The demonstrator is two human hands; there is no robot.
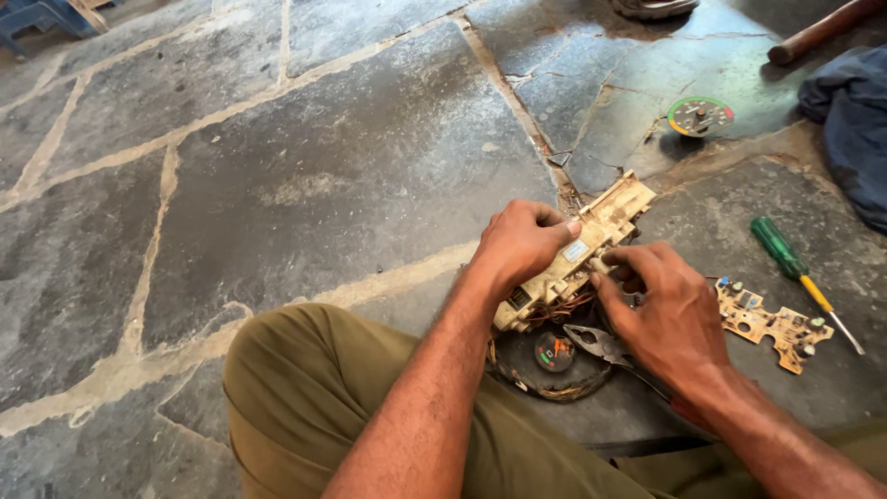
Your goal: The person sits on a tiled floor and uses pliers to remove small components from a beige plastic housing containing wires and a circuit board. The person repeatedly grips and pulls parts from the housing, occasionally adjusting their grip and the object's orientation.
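Note:
My left hand (pixel 519 248) grips a cream plastic housing (pixel 591 242) with wires hanging from its lower end, held slanted above the stone floor. The fingers of my right hand (pixel 667 312) press on the housing's right side near its middle. Under both hands lies a round black gauge part (pixel 552 360) with a coil of wire, and a pair of pliers (pixel 601 344) rests across it, partly hidden by my right hand. My knee in olive trousers (pixel 305 388) is at the bottom.
A green-handled screwdriver (pixel 785 259) and a tan circuit board (pixel 771 322) lie to the right. A round coloured dial face (pixel 699 115) sits farther back. A blue cloth (pixel 855 120) and a wooden handle (pixel 818 32) are at top right.

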